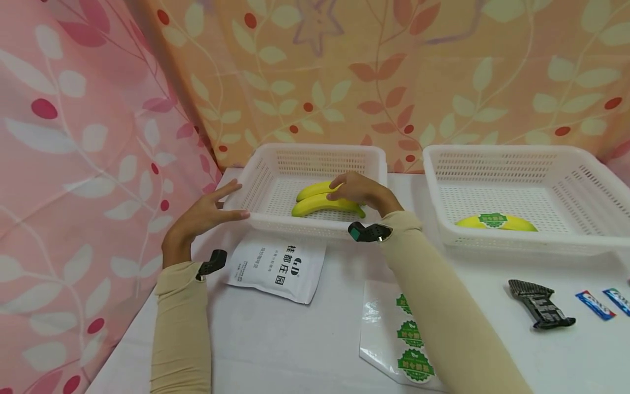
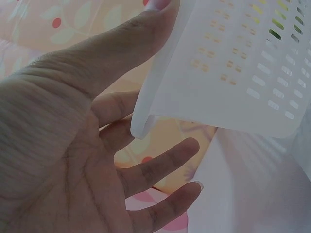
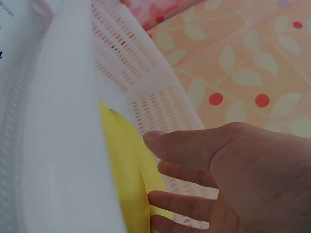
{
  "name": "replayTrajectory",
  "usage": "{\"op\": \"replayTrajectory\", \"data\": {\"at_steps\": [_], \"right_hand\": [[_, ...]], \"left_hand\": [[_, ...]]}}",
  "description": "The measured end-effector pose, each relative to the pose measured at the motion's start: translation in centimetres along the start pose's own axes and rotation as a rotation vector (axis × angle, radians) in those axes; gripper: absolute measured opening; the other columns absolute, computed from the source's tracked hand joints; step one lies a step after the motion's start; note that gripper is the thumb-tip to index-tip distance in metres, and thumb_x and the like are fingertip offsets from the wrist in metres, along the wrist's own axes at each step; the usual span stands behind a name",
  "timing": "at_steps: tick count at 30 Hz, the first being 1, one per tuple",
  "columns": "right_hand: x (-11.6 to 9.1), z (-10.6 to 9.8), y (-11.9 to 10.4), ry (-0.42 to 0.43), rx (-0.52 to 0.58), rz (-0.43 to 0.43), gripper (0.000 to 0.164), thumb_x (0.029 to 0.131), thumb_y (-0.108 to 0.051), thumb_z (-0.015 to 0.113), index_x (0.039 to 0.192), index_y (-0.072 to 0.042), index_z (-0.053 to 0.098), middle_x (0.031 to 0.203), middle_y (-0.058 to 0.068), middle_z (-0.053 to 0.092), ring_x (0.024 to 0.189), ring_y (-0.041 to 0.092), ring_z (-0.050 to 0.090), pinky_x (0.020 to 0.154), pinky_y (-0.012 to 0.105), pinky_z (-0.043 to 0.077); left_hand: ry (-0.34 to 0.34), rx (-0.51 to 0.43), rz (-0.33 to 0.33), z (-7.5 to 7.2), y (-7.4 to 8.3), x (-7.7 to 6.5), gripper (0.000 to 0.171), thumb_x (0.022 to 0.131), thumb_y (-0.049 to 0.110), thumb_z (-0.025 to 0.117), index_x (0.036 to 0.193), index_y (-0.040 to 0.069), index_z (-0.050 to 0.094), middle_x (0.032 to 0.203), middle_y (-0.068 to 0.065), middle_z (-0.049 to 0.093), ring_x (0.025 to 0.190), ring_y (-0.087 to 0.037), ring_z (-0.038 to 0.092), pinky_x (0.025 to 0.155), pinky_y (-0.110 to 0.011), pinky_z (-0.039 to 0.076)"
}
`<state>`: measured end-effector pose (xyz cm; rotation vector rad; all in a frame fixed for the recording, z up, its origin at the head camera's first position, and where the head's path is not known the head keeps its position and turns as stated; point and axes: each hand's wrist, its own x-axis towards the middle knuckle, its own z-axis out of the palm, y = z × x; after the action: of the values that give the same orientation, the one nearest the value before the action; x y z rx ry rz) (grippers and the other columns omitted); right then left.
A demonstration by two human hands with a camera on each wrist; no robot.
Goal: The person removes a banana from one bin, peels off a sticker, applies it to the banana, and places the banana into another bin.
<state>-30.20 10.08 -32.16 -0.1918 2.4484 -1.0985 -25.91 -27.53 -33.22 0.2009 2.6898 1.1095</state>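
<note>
Bananas (image 1: 327,204), two, lie in the left basket (image 1: 295,223), where we see the right hand (image 1: 361,190) relaxed at them, grasping nothing, and the left hand (image 1: 199,216) loosely spread at its left end. We judge this as positioning the pair; next, fingers should close or lift clear. We count two baskets, one stickered fruit (image 1: 519,223) in the right basket (image 1: 571,238), one pouch (image 1: 266,268).

Your basket (image 1: 290,224) is smooth, perforated plastic; your bananas (image 1: 320,204) look smooth with a slight sheen. Your sleeves (image 1: 182,334) are matt cloth, your black wrapper (image 1: 543,307) glossy film.
</note>
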Motion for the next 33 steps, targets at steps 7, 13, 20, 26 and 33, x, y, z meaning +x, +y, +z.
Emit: {"op": "replayTrajectory", "data": {"at_steps": [7, 13, 20, 26, 33], "right_hand": [[0.0, 0.2, 0.0, 0.009, 0.055, 0.065, 0.053, 0.097, -0.017, 0.073, 0.147, -0.005, 0.059, 0.156, 0.015, 0.049, 0.136, 0.038, 0.052, 0.111, 0.061, 0.048], [0.2, 0.5, 0.0, -0.01, 0.04, 0.115, 0.057, 0.092, -0.003, 0.075, 0.146, -0.002, 0.059, 0.154, 0.017, 0.048, 0.133, 0.039, 0.054, 0.103, 0.057, 0.056], [0.4, 0.6, 0.2, -0.059, -0.06, 0.144, 0.057, 0.095, 0.0, 0.075, 0.149, -0.003, 0.057, 0.154, 0.017, 0.05, 0.127, 0.036, 0.058, 0.097, 0.049, 0.061], [0.1, 0.5, 0.2, -0.064, -0.096, 0.102, 0.057, 0.093, -0.001, 0.077, 0.147, -0.001, 0.059, 0.15, 0.017, 0.052, 0.121, 0.034, 0.062, 0.093, 0.046, 0.062], [-1.6, -0.5, -1.0, 0.004, -0.102, -0.071, 0.057, 0.089, -0.005, 0.08, 0.143, 0.0, 0.062, 0.142, 0.019, 0.059, 0.114, 0.033, 0.067, 0.087, 0.044, 0.064]], "left_hand": [[0.003, 0.002, -0.002, 0.0, 0.0, 0.1, 0.109, 0.079, 0.062, 0.086, 0.167, 0.042, 0.025, 0.178, 0.007, 0.015, 0.153, -0.054, 0.032, 0.113, -0.081, 0.029], [-0.002, -0.004, -0.005, 0.0, -0.1, 0.1, 0.109, 0.079, 0.064, 0.085, 0.167, 0.044, 0.024, 0.178, 0.008, 0.015, 0.153, -0.054, 0.032, 0.114, -0.08, 0.029], [-0.002, -0.006, -0.006, 0.2, -0.2, 0.1, 0.109, 0.078, 0.065, 0.086, 0.166, 0.046, 0.025, 0.178, 0.009, 0.014, 0.15, -0.054, 0.035, 0.112, -0.081, 0.031], [0.001, -0.004, -0.005, 0.3, 0.0, 0.3, 0.108, 0.08, 0.062, 0.086, 0.167, 0.044, 0.025, 0.178, 0.006, 0.014, 0.15, -0.057, 0.034, 0.111, -0.081, 0.031], [-0.005, 0.001, -0.037, 0.1, -0.4, 0.1, 0.11, 0.078, 0.067, 0.085, 0.166, 0.049, 0.021, 0.179, 0.004, 0.01, 0.153, -0.056, 0.029, 0.111, -0.083, 0.029]]}}
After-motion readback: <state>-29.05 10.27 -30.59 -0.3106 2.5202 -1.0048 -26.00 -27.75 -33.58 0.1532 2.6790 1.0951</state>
